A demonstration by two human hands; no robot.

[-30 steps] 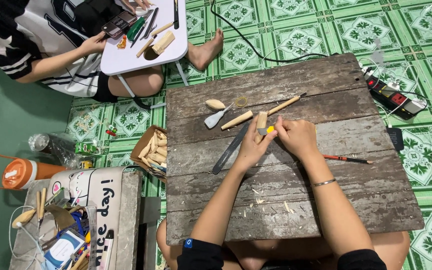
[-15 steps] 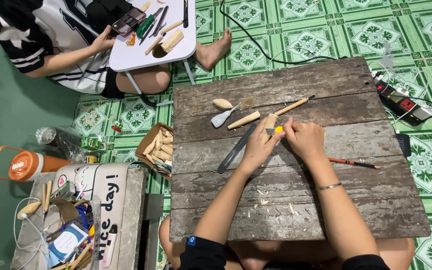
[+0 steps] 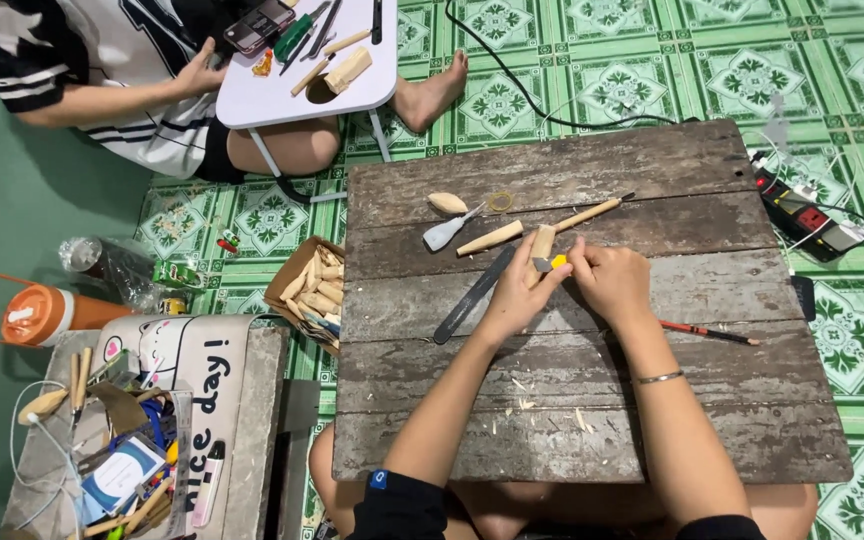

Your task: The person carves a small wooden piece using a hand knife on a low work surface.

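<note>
since a second ago my left hand (image 3: 524,290) and right hand (image 3: 607,280) have stayed pinched together on the small wooden piece (image 3: 542,246), so carving carries on.

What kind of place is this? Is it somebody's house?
Probably a home floor used as a small wood-carving spot. A worn plank board lies on green patterned floor tiles, wood shavings are scattered on it, and a cardboard box of wooden pieces sits beside it.

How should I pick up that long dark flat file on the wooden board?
Probably take the long dark file by its lower end, nearest the board's left edge, coming from the left. It lies flat and slanted; its upper end runs under the left hand, so only the low end is free.
</note>
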